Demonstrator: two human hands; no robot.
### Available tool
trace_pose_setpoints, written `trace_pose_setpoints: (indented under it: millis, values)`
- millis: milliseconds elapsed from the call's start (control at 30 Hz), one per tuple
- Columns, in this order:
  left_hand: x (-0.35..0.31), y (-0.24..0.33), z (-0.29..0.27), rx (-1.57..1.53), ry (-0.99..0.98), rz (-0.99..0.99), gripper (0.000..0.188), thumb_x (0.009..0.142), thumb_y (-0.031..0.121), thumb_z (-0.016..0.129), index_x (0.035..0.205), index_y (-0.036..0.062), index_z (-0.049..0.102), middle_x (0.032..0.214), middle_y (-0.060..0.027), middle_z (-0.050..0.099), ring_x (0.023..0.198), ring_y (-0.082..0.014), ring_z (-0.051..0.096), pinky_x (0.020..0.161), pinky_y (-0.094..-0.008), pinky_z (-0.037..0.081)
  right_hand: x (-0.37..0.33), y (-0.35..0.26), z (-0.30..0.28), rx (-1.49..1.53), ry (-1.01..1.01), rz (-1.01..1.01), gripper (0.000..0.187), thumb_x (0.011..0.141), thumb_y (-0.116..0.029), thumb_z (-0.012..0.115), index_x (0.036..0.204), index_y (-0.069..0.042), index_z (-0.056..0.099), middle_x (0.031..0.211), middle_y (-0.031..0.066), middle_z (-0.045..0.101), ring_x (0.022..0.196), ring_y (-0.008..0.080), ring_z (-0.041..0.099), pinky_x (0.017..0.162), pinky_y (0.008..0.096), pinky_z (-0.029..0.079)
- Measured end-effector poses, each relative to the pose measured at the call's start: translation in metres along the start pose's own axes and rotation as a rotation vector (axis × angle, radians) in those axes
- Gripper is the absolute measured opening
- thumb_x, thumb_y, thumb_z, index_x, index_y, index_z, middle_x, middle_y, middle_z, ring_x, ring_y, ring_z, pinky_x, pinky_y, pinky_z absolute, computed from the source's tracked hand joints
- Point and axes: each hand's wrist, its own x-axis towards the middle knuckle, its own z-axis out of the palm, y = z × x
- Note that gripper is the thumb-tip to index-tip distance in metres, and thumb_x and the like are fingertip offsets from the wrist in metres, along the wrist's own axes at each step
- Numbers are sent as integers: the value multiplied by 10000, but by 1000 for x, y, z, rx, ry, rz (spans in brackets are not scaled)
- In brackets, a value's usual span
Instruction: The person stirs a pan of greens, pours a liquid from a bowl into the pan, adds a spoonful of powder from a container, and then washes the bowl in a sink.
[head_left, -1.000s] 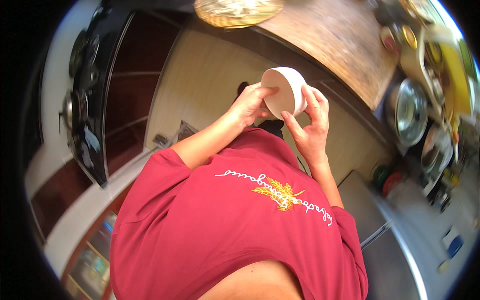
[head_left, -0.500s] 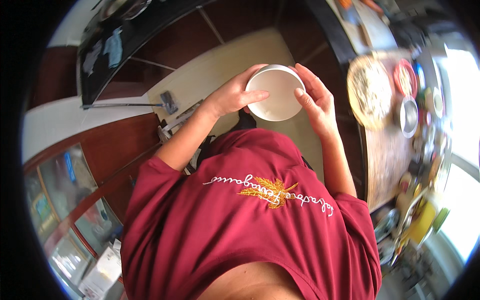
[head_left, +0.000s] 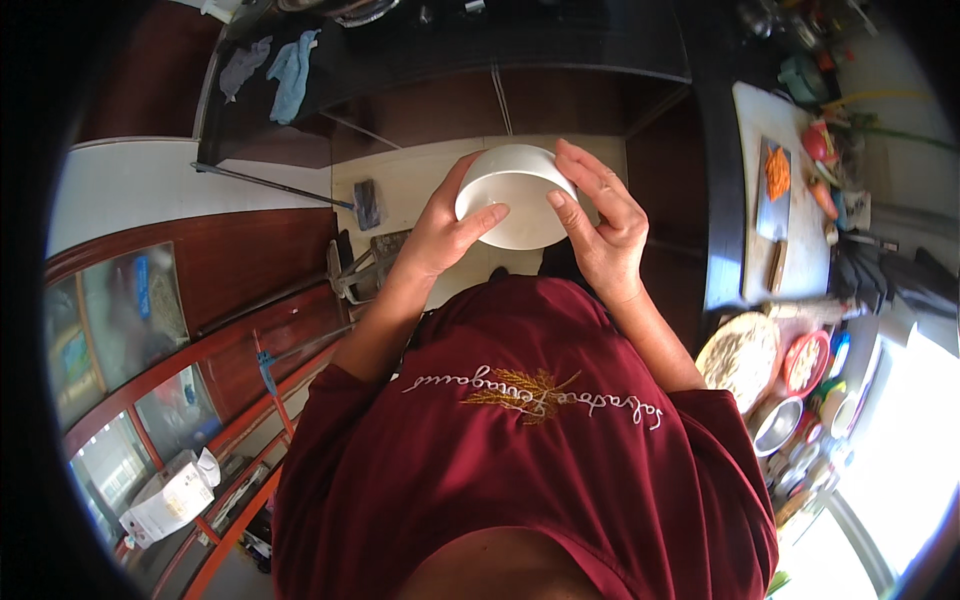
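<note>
A white bowl point(head_left: 520, 222) is held between my two hands in front of my body, above the floor. It is tilted, so both its pale inside and its outer wall show; I make out nothing in it. My left hand point(head_left: 445, 228) grips the left side, thumb over the rim and fingers hidden behind the wall. On the right side, my right hand point(head_left: 610, 230) holds the bowl with its thumb near the rim and its fingers stretched along the outside.
On the right counter lie a white cutting board point(head_left: 815, 265) and a cleaver point(head_left: 773, 205) bearing orange shreds point(head_left: 777, 172). Nearer are a round tray of pale food point(head_left: 740, 355), a red basin point(head_left: 805, 365) and a metal bowl point(head_left: 777, 426). A mop-like tool point(head_left: 367, 204) leans at left.
My view has swung, bringing the cutting board and cleaver into sight at right. The bowl has tipped, showing more outer wall; both hands still hold it.
</note>
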Motion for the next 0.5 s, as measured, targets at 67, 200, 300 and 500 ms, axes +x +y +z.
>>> trace_pose_setpoints:
  millis: [67,200,300,500]
  values:
    - [27,12,10,-28,47,27,524,810,114,619,1264,-9,389,1143,-119,536,1038,-186,525,872,-312,433,32,14,-11,114,11,-30,300,733,-34,706,1025,-10,639,1134,142,596,1013,239,589,865,323,475]
    - [82,22,19,-75,140,59,542,807,149,630,1265,-11,388,1158,-127,524,1064,-193,510,891,-320,420,91,32,-26,365,0,81,429,716,-33,727,1115,11,574,1208,152,539,1044,226,569,888,328,468]
    - [121,40,21,-173,220,80,562,803,192,641,1258,-18,387,1160,-133,517,1085,-199,491,909,-326,404,129,47,-33,410,-99,190,548,753,-75,715,1228,38,467,1237,161,496,1047,215,556,903,312,455]
    - [210,80,-14,-45,290,237,573,785,217,669,1200,-21,355,1114,-109,482,1050,-176,476,884,-303,409,238,66,-13,476,-283,519,487,811,-153,656,1210,46,461,1056,113,592,933,147,570,788,272,473]
